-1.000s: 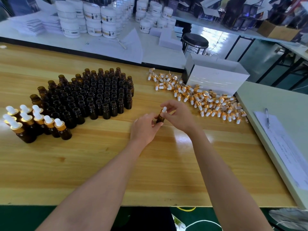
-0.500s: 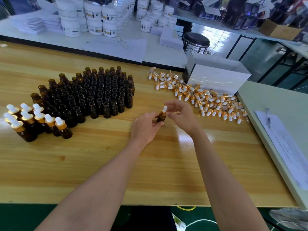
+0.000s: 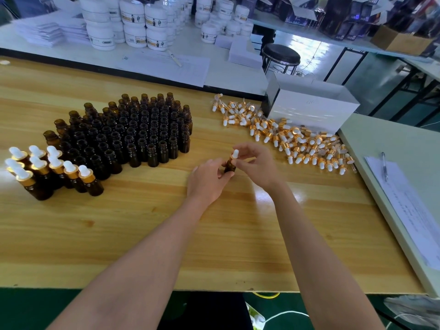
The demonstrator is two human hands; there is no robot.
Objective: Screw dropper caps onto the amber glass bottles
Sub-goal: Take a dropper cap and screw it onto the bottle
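My left hand (image 3: 209, 179) grips a small amber glass bottle (image 3: 230, 166) at the middle of the wooden table (image 3: 142, 225). My right hand (image 3: 258, 166) pinches the gold and white dropper cap (image 3: 234, 155) that sits on the bottle's neck. A block of several uncapped amber bottles (image 3: 133, 132) stands to the left. Several capped bottles (image 3: 52, 170) stand in a group at the far left. A pile of loose dropper caps (image 3: 285, 136) lies to the right of my hands.
A white open box (image 3: 312, 108) stands behind the cap pile. At the right lies a pale board with papers (image 3: 409, 210) and a pen (image 3: 383, 166). White jars (image 3: 133, 25) crowd the far table, and a black stool (image 3: 281, 55) stands beyond.
Both hands stay at the same bottle. The right hand's fingers have shifted slightly around the cap; the view has tilted a little.
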